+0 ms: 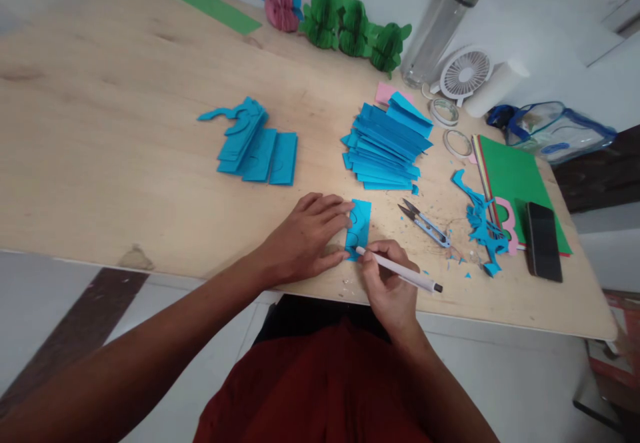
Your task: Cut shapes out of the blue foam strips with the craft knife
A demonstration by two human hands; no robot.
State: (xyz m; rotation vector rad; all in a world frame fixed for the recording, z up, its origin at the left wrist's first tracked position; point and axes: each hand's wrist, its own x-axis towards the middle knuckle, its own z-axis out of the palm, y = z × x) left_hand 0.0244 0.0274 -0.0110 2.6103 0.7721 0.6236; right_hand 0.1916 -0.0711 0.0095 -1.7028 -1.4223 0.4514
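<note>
A small blue folded paper piece (359, 221) lies near the table's front edge, with dark curved pen lines on it. My left hand (316, 233) lies flat with fingers stretched out, its fingertips on the paper's left side. My right hand (393, 279) grips a white pen (403, 269), the tip touching the paper's lower part. Just right of the paper rest thread snips (424, 223), blades apart. Behind it is a pile of blue folded paper strips (385, 146). To the left lie several blue folded pieces (260, 156), some with drawn curves, beneath a cut scrap.
Blue paper scraps (483, 219), a phone (543, 241), green paper sheets (520, 176) and tape rolls (457, 143) occupy the right. Along the wall stand a bottle (437, 29), a small fan (465, 75) and green paper decorations (354, 26). A green strip (207, 5) lies at back left.
</note>
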